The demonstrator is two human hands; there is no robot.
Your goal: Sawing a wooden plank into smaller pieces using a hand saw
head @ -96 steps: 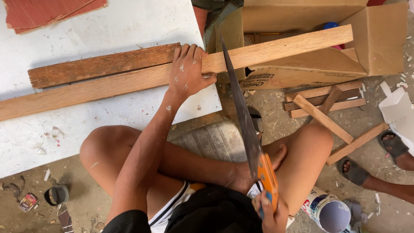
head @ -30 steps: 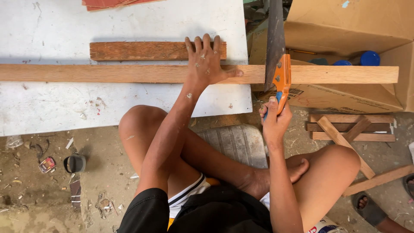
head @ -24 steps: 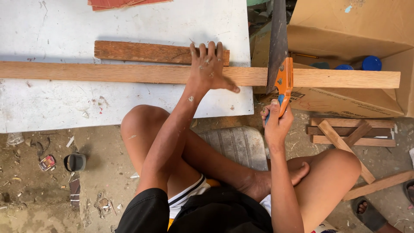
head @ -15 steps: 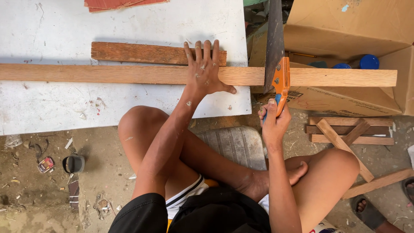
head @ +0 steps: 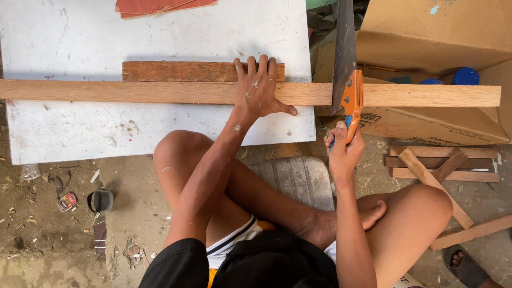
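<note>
On plank (head: 160, 92), left hand (head: 258, 93) flat.

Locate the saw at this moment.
In the head view, right of centre: the saw crosses the long plank just past the white board's right edge, its orange handle gripped by the right hand.

A large brown cardboard box (head: 426, 32) stands at the right of the white board (head: 160, 32), open, with a printed black-and-white label (head: 370, 118) on its lower flap.

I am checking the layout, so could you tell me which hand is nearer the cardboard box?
Right. The right hand grips the saw beside the cardboard box; the left hand presses the long plank farther away.
</note>
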